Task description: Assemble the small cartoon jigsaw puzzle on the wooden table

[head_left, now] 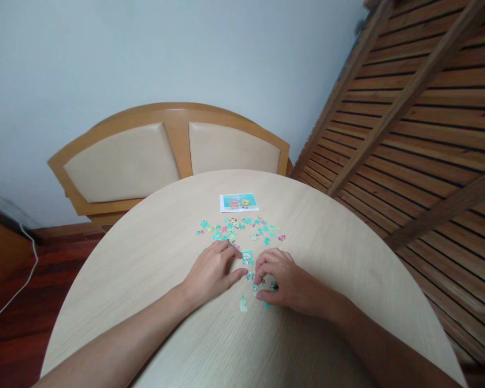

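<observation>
Both hands rest on a round light wooden table, close together near its middle. My left hand lies with fingers curled down onto small jigsaw pieces, its thumb stretched toward the right hand. My right hand is curled, its fingertips pinching a small joined cluster of turquoise puzzle pieces that lies between the hands. A single loose piece lies just in front of the hands. Beyond them, several scattered turquoise, pink and yellow pieces are spread on the table.
A small reference picture card lies past the loose pieces. Behind the table stands a wooden bench with two beige padded backs. Slatted wooden panels lean at the right. A white cable runs over the floor at left.
</observation>
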`<state>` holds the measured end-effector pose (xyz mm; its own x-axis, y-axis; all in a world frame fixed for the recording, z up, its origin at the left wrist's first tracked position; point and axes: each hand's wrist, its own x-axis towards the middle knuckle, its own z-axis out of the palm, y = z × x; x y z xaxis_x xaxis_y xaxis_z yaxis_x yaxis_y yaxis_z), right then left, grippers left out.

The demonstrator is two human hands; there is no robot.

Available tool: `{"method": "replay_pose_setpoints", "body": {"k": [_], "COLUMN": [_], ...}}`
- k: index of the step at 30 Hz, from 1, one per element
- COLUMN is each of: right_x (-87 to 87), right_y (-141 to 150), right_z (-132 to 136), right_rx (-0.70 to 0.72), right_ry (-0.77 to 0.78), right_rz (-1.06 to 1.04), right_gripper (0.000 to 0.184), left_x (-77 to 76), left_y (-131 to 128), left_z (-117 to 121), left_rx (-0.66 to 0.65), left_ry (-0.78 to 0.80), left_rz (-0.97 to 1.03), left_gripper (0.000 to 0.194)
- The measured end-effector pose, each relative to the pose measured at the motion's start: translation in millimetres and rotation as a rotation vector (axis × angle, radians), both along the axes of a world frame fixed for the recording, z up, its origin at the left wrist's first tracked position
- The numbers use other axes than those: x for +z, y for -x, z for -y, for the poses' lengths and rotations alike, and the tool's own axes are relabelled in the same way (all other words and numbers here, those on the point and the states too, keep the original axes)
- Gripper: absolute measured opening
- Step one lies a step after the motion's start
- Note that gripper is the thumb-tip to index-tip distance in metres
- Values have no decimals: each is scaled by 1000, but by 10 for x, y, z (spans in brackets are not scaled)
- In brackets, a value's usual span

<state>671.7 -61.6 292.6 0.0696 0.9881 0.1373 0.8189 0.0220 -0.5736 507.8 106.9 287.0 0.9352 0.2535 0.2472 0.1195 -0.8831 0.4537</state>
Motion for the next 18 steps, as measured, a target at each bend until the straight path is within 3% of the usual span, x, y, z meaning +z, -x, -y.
{"method": "replay_pose_setpoints", "body": {"k": [5,18], "right_x": [-5,9], "right_y": [0,15], "right_z": [17,6], "right_rx": [11,-1], "right_ry": [-1,-8], "right_rz": [-4,-9], "right_gripper": [24,24], "left_x": [-72,-178], "left_y": [5,-14], "left_z": [0,-67], "left_rx": [-67,-53], "left_ry": [-20,-69], "left_rz": [125,95], "left_gripper": [42,44]}}
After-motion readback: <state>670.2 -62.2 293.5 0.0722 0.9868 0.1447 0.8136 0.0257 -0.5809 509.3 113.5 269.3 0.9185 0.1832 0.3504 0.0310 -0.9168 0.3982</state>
